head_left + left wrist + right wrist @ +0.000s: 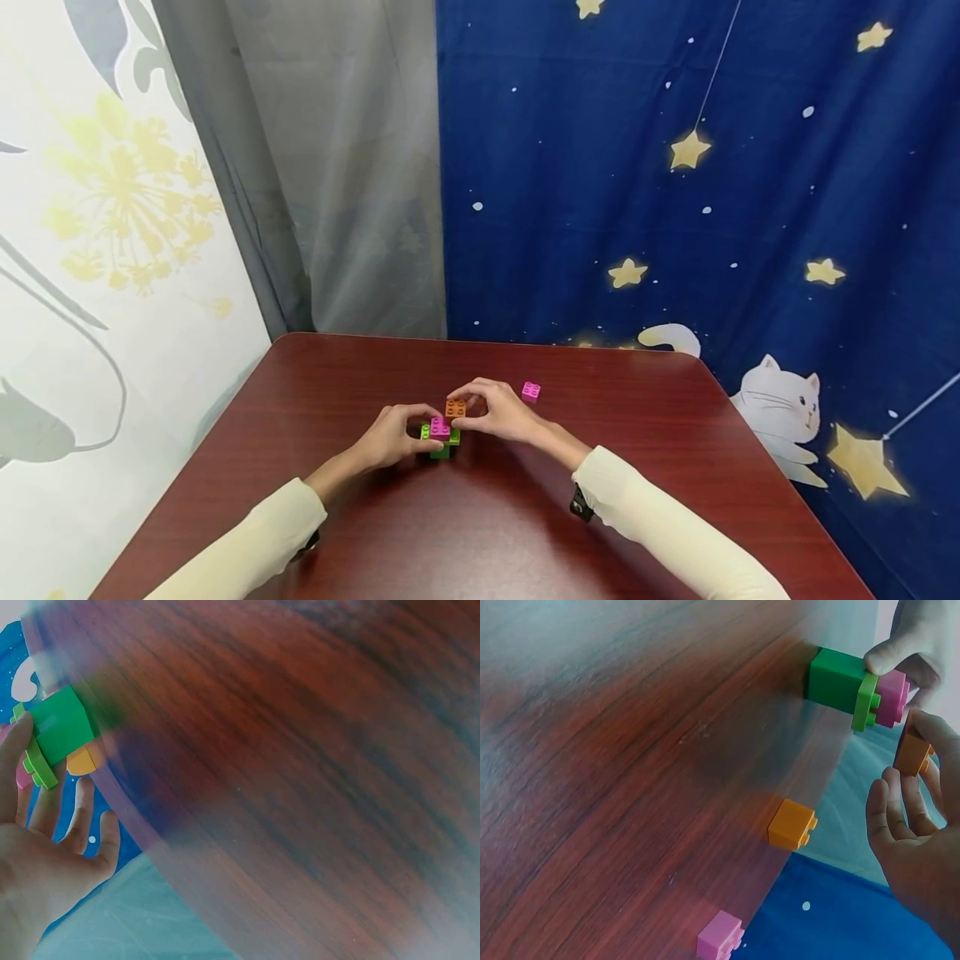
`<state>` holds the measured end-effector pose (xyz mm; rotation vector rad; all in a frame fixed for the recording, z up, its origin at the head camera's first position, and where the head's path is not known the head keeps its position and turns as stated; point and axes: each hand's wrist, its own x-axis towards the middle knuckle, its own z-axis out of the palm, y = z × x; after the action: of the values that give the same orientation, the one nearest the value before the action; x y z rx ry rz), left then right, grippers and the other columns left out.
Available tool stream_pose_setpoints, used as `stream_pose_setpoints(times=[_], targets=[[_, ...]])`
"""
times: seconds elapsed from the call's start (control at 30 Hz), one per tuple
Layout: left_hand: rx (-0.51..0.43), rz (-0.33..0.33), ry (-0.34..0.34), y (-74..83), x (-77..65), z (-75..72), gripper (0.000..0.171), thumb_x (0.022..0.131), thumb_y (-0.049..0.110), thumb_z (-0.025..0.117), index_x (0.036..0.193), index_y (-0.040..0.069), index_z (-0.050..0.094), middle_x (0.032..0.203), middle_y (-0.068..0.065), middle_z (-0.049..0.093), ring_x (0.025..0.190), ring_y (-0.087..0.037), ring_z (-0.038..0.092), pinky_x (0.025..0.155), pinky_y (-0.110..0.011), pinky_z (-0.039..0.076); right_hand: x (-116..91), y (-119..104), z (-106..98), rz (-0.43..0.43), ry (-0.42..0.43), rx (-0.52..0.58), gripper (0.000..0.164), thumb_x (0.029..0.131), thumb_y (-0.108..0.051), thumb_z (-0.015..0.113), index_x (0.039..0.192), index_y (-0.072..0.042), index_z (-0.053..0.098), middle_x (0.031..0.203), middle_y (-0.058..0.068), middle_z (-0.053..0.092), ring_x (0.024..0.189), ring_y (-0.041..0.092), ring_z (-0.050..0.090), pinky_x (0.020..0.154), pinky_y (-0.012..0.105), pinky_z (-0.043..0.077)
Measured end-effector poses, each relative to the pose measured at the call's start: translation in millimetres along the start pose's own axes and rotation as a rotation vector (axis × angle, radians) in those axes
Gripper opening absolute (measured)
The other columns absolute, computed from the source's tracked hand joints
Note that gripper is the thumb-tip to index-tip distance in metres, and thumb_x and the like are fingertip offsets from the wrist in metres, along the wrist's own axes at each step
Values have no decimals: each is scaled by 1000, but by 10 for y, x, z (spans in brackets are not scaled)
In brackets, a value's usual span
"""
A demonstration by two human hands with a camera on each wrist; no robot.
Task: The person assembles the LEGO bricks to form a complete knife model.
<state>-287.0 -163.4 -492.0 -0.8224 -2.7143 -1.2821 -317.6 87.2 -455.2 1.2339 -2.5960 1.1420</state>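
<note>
A small stack stands on the table, with a dark green brick (838, 678) at the bottom, a thin light green brick (865, 703) over it and a pink brick (439, 429) on top. My left hand (392, 437) grips this stack at its upper part, thumb on the near side. Between thumb and fingertips, my right hand (504, 411) pinches an orange brick (455, 408). That brick is just right of the pink one, close over the light green brick. In the right wrist view the orange brick (913, 752) shows apart from the stack.
On the brown table (480, 533), a loose pink brick (531, 392) lies beyond my right hand. A second orange brick (789, 825) sits between it and the stack, hidden by the right hand in the head view. Curtains (525, 208) hang behind the table's far edge.
</note>
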Motion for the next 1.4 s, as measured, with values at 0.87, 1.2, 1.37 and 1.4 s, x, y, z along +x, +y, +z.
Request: stream_pose_setpoints(times=[0.87, 1.2, 1.37, 1.4], targets=[[8, -2, -6, -16, 22, -5, 33, 83, 25, 90, 109, 12, 75, 104, -3, 77, 101, -23, 74, 88, -46, 58, 100, -57, 185, -31, -29, -43, 38, 88, -23, 86, 123, -13, 75, 105, 2, 69, 94, 21, 70, 82, 39, 58], [27, -11, -2, -13, 18, -11, 34, 82, 27, 91, 109, 12, 76, 102, -1, 77, 99, -19, 74, 87, -43, 59, 98, -68, 195, -14, -40, -11, 38, 88, -22, 87, 122, -12, 75, 103, 1, 73, 91, 23, 70, 81, 44, 58], [26, -22, -7, -12, 20, -14, 34, 82, 28, 91, 109, 12, 76, 102, 0, 77, 99, -18, 73, 86, -42, 59, 93, -62, 199, 7, -46, 32, 38, 87, -22, 87, 122, -13, 76, 107, 0, 76, 93, 29, 69, 81, 47, 57], [27, -22, -7, -14, 24, -16, 34, 82, 28, 91, 109, 12, 76, 102, 1, 77, 99, -18, 73, 86, -42, 59, 91, -57, 202, 4, -40, 28, 38, 87, -23, 87, 122, -14, 76, 107, 0, 76, 93, 29, 69, 81, 47, 57]])
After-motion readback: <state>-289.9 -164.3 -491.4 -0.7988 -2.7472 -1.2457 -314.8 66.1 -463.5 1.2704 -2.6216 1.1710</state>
